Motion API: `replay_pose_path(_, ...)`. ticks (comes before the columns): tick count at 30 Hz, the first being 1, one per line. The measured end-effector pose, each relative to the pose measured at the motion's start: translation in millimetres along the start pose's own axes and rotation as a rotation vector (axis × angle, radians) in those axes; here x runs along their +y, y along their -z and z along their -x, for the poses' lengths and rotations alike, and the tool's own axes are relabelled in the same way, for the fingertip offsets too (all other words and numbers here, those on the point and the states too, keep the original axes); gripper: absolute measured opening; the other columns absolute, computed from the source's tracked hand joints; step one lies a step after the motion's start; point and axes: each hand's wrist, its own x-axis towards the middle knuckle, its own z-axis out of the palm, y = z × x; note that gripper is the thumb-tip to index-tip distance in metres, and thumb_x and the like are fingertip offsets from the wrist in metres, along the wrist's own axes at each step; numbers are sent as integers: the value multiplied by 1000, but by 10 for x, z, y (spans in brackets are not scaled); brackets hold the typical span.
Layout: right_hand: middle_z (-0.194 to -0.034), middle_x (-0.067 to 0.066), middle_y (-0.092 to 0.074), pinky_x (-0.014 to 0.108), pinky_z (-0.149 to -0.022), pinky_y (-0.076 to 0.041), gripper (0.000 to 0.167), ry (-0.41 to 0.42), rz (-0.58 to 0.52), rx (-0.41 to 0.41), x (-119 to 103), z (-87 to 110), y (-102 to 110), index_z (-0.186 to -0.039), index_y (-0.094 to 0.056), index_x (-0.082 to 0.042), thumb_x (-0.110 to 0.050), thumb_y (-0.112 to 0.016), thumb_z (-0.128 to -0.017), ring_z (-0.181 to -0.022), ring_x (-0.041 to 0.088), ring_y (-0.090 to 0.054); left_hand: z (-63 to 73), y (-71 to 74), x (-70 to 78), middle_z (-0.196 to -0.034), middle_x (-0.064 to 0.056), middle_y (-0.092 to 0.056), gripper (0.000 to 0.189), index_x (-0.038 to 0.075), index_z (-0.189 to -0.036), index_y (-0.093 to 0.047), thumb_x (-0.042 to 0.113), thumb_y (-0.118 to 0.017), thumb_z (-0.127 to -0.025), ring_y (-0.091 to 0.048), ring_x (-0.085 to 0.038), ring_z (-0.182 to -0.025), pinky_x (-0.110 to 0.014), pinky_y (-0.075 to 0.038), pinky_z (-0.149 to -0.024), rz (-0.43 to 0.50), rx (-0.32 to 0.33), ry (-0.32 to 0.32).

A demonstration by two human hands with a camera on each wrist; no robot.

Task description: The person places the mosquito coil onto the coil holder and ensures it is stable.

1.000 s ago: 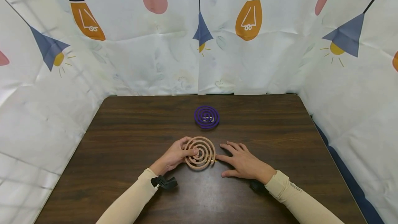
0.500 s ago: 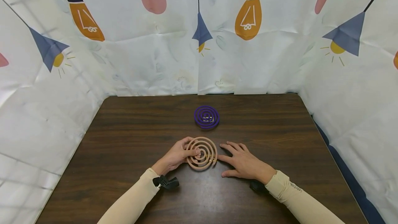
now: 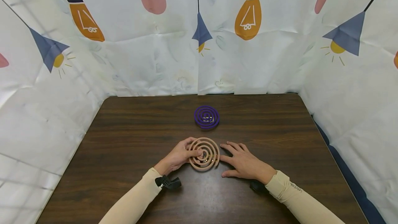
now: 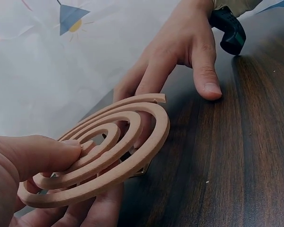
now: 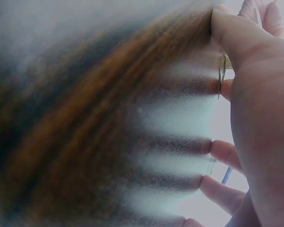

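A tan mosquito coil [image 3: 204,141] is pinched by my left hand [image 3: 180,155], the thumb on top near its centre and the other fingers beneath. In the left wrist view the coil [image 4: 154,142] tilts above the table. Under it shows a small gold-coloured metal stand [image 4: 143,171], mostly hidden by the rings; the right wrist view catches an edge of this metal stand [image 5: 221,75] by the index finger. My right hand [image 3: 245,161] rests on the table with fingers spread, its index fingertip right at the coil's right edge and touching the stand.
Farther back on the dark wood table [image 3: 140,120] lies a purple mosquito coil [image 3: 206,106], with a gold-coloured piece showing through its rings. A white printed curtain [image 3: 155,61] encloses the table's back and sides.
My left hand has shifted the tan coil slightly to the right, closer to my right hand and over the metal stand. The right hand and the purple coil have stayed put.
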Motion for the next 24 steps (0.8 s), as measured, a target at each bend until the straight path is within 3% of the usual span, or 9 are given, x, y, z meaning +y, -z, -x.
replay_pose_path(24,-167,11,-35,68,-112,-38,68,7,18,12,1,-2,-6,-154,-48,-37,-71,-54,-95,-154,41,-34,-20,-17,1,-102,-5,-74,56,0,-143,-42,8,-72,-96,-75,-14,-84,-29,-63,-71,-2,1,0)
